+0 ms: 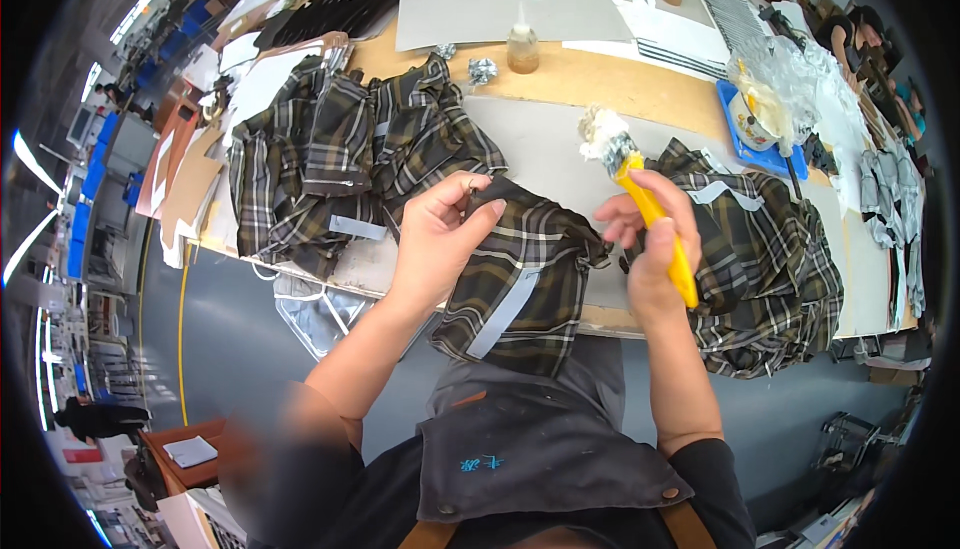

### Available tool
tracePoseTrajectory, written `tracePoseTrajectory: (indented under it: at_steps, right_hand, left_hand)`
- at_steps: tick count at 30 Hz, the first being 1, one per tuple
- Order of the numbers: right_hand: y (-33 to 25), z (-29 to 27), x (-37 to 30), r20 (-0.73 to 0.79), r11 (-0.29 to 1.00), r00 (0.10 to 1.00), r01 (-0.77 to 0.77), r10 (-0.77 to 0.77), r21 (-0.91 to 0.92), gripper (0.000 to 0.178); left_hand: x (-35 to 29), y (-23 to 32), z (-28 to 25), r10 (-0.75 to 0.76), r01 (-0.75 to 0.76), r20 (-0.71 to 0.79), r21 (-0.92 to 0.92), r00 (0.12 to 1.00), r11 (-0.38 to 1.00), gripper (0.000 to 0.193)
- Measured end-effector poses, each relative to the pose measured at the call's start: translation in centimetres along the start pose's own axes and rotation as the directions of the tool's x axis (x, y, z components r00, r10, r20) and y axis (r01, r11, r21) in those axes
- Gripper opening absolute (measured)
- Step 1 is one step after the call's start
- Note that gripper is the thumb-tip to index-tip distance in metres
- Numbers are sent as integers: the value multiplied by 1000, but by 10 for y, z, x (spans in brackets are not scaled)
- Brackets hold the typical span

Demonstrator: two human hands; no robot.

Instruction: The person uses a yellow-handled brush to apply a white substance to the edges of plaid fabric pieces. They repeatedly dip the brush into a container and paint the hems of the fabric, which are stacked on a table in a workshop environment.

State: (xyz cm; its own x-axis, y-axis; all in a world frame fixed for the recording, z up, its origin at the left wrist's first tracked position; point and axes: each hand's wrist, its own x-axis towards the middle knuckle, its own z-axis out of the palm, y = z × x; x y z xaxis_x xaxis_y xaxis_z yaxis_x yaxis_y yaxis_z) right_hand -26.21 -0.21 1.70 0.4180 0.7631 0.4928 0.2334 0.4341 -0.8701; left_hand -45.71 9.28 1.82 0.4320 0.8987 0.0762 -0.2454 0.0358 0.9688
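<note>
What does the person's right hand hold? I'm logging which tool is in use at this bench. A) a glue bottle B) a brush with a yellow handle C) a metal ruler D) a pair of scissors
B: the right hand is closed around a yellow-handled brush with pale bristles pointing up, while the left hand pinches the plaid fabric piece.
</note>
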Motion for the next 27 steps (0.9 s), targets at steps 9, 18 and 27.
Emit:
tracePoseTrajectory:
  at_steps: [9,18,27]
  right_hand:
    - [-29,12,1,146,893,915,-399,375,210,28]
    - [-23,15,14,104,939,939,-336,329,65,29]
    - [-18,2,21,36,926,940,-340,339,164,21]
  left_hand:
    - [11,-18,13,101,-105,46,95,994,990,24]
    - [6,-20,12,94,-92,-6,165,996,982,25]
    - [3,-18,5,-142,146,-98,33,985,989,25]
